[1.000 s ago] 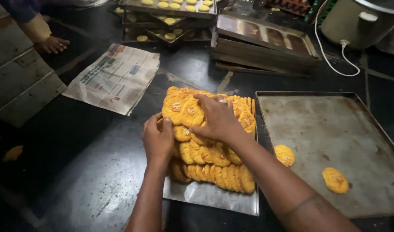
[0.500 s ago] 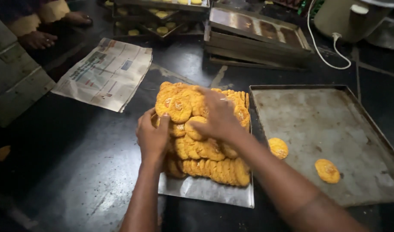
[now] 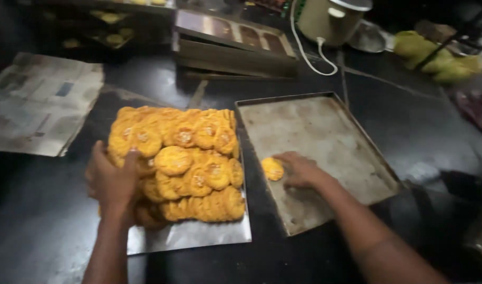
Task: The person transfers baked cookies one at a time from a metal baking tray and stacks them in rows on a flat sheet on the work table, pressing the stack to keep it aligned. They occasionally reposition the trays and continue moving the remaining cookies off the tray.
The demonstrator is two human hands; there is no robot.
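Observation:
A tall heap of round yellow cookies [image 3: 183, 158] lies on a flat metal sheet [image 3: 199, 236] in front of me. My left hand [image 3: 112, 179] presses against the left side of the heap, fingers curled on the cookies there. My right hand [image 3: 301, 169] rests on the large metal baking tray [image 3: 325, 131] to the right, fingers touching a single yellow cookie [image 3: 272, 169] near the tray's left edge. Whether that hand grips the cookie is unclear.
A spread newspaper [image 3: 36, 105] lies at the left. Stacked wooden-looking trays [image 3: 236, 44] sit behind, with more cookie trays [image 3: 109, 31] at the back left. A pot with a white cord [image 3: 330, 21] and green fruit [image 3: 435, 52] stand at the back right.
My right hand has left the cookie heap and moved right onto the baking tray, beside a cookie. The view has shifted, and the second cookie on the tray is no longer visible.

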